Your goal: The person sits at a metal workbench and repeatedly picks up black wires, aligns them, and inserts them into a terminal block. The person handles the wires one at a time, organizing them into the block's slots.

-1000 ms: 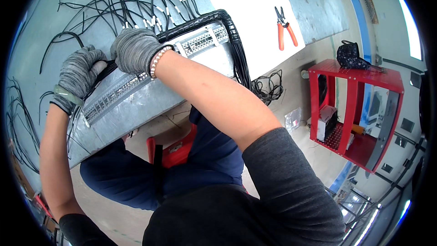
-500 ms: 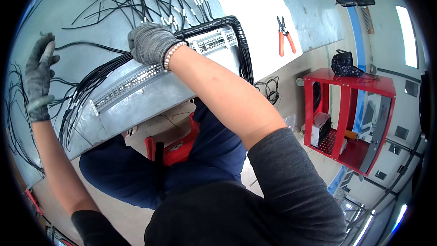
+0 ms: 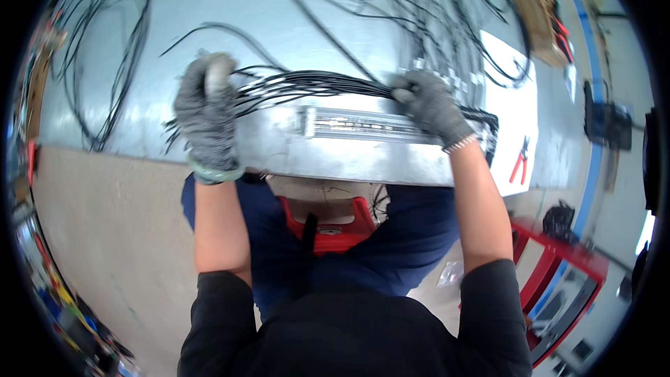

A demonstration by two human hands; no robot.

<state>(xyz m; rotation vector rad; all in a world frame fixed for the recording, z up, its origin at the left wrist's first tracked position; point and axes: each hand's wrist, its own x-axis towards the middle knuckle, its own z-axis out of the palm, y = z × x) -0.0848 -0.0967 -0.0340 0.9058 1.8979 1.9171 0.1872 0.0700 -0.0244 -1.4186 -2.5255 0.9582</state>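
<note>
A bundle of thin black wires (image 3: 314, 84) stretches between my two grey-gloved hands above the metal worktop (image 3: 279, 157). My left hand (image 3: 208, 113) is closed around the bundle's left part, and short wire ends stick out past it; the glove hides some of the grip. On the right, my right hand (image 3: 434, 105) grips the same bundle with curled fingers. Below the wires lies a long terminal strip (image 3: 370, 124), its right end partly behind my right hand. A black-wrapped section of the harness (image 3: 492, 122) bends around the strip's far right end.
More loose black wires (image 3: 426, 0) with white markers spread over the worktop's far right. Looped cables (image 3: 139, 28) lie on the left. Red-handled pliers (image 3: 520, 160) rest on a white sheet (image 3: 509, 91). A wooden box (image 3: 534, 14) stands at far right, a red cart (image 3: 551, 248) beyond the worktop.
My view has swung left. My left hand, which was held apart over the worktop, is now closed on the wires. My right hand has shifted from above the terminal strip onto the bundle.
</note>
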